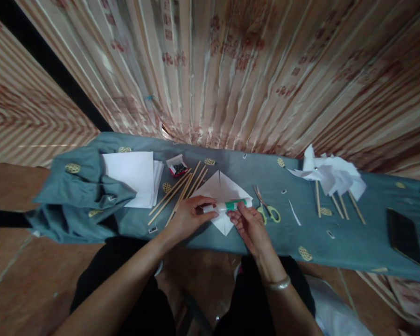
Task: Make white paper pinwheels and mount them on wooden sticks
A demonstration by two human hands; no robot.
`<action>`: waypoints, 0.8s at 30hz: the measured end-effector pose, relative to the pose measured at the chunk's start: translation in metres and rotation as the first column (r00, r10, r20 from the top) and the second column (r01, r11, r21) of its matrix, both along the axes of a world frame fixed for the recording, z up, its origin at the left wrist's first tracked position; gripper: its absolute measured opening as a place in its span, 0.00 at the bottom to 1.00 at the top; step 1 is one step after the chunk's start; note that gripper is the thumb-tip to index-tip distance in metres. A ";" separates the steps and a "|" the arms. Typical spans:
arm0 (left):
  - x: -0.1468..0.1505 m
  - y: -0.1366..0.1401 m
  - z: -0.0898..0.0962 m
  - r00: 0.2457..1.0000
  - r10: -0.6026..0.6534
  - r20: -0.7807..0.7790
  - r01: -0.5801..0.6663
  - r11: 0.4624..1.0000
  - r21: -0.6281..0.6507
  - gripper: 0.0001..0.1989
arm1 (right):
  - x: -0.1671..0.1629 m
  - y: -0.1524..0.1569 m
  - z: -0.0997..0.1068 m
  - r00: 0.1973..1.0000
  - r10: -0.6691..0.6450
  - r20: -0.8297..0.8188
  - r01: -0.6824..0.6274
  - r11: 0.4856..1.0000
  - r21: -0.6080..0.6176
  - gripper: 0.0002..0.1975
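Observation:
A glue stick (235, 204) with a green and white label lies level between my two hands. My left hand (191, 217) pinches its whitish left end between thumb and fingers; whether that end is a separate cap I cannot tell. Around the green barrel the fingers of my right hand (251, 226) are closed. Beneath both hands a creased white paper square (219, 183) rests cornerwise on the cloth, partly covered by them. Scissors (267, 210) with yellow-green handles lie just right of my right hand. Several thin wooden sticks (182, 193) are close to my left hand.
A grey-green cloth (266, 242) covers the narrow table. At left is a stack of white paper (131, 175), then a small open box (177, 165) of dark bits. Rightward are a paper strip (294, 212), several paper pinwheels (331, 172) on sticks and a dark phone (403, 235).

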State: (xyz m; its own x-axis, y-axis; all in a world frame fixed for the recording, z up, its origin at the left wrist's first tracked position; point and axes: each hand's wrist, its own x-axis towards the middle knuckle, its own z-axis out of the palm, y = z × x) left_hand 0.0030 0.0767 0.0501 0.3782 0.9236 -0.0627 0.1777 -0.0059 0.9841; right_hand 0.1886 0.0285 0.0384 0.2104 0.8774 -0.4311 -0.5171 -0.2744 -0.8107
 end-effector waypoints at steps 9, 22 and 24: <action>0.006 0.000 -0.017 0.954 -0.055 -0.294 0.151 0.936 0.318 0.14 | 0.011 0.013 0.002 0.972 -0.130 -0.197 0.116 0.990 -0.083 0.18; 0.008 0.001 -0.023 0.850 -0.065 -0.523 0.372 0.777 0.508 0.17 | 0.019 0.041 0.028 0.983 -0.024 0.179 0.022 1.000 0.014 0.17; 0.011 0.001 -0.023 0.845 -0.069 -0.531 0.376 0.782 0.497 0.19 | 0.018 0.045 0.022 0.962 -0.018 0.273 0.010 0.999 0.031 0.19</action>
State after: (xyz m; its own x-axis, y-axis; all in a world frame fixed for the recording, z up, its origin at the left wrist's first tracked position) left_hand 0.0142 0.0781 0.0272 0.6431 0.7350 0.2149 0.5224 -0.6262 0.5788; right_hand 0.2061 0.0738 0.0602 0.3288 0.8850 -0.3296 -0.2782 -0.2427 -0.9294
